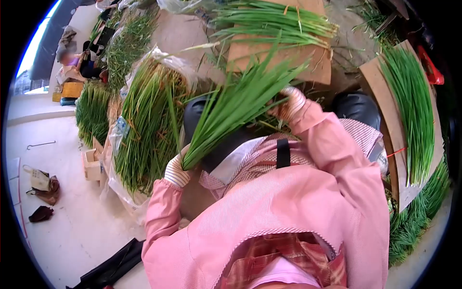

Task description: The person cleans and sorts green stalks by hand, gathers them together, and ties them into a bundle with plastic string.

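Observation:
My left hand [180,164], in a glove with a striped cuff, is closed around the lower end of a loose bunch of garlic chives [240,103]. The long green leaves fan out up and to the right across my lap. My right hand [287,105], gloved the same way, is beside the leaves at their right edge. Its fingers are curled, and whatever lies between them is too small to make out. A big heap of untrimmed chives [151,120] with yellowed leaves lies in a plastic bag just left of my knees.
Ahead, tied chives [284,21] rest on a cardboard sheet [308,67]. More chives [411,111] lie on a board [378,91] at my right, with a green pile [418,224] below. A wooden stool [91,164] stands left. Another person [72,62] sits at the far left.

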The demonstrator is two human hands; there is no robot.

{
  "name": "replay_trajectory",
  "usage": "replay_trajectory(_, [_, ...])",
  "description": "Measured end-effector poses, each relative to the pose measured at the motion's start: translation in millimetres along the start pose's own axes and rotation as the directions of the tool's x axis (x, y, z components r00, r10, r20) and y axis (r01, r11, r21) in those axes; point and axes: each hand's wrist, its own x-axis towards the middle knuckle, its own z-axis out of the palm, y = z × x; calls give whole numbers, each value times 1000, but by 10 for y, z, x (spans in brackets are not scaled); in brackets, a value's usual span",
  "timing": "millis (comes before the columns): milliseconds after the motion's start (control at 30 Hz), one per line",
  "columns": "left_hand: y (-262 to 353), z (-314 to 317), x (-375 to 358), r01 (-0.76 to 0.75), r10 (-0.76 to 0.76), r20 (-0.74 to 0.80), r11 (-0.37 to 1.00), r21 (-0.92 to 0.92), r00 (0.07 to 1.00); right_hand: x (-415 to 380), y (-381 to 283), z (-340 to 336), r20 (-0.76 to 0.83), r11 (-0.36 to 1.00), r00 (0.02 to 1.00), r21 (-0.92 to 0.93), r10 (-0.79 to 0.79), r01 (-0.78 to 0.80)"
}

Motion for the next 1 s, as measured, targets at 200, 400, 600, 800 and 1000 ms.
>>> replay_trajectory(200, [-755, 28, -164, -102, 7, -255, 927, -360, 967, -189, -732, -120, -57, 952, 989, -285, -139, 117])
replay_trajectory(400, [-945, 21, 139, 6, -410, -362, 669, -743, 837, -500, -1246, -156, -165, 705, 885, -674, -434, 220])
replay_trajectory(600, [-982, -44, 223, 59, -525, -217, 459, -887, 823, -735, -1190, 248, 85, 508, 928, -817, -363, 274])
replay_trajectory(800, [-1020, -33, 234, 26, -469, -218, 461, -887, 856, -464, -691, -307, 209, 78, 974, -973, -82, 216])
replay_trajectory(1000, [-1043, -36, 233, 22, -477, -262, 511, -859, 839, -106, 51, -147, 405, 482, 867, -721, -291, 499])
